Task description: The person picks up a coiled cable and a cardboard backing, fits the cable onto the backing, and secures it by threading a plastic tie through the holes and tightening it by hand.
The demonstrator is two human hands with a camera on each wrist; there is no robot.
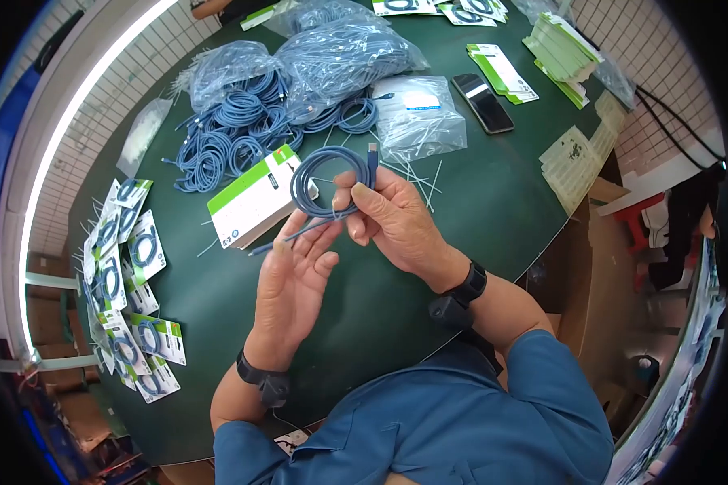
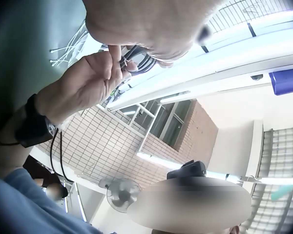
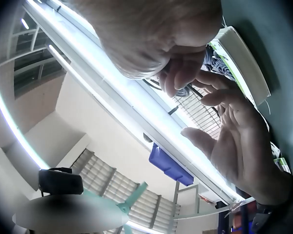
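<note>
A coiled blue cable (image 1: 306,187) is held up above the green table, its plug pointing upward beside the fingers. My right hand (image 1: 400,222) pinches the coil's right side between thumb and fingers. My left hand (image 1: 295,279) is below the coil with relaxed fingers, its fingertips by the cable's lower end; whether they touch it is unclear. In the left wrist view the right hand (image 2: 85,80) grips the dark coil (image 2: 145,62). The left hand (image 3: 239,139) shows spread fingers and a thumb apart in the right wrist view.
Behind the hands lie a stack of white-green cards (image 1: 255,202), loose blue cables (image 1: 243,121) and bagged cables (image 1: 340,61). A clear bag (image 1: 421,121), white ties (image 1: 416,182) and a phone (image 1: 483,103) are to the right. Carded cables (image 1: 144,250) cover the left edge.
</note>
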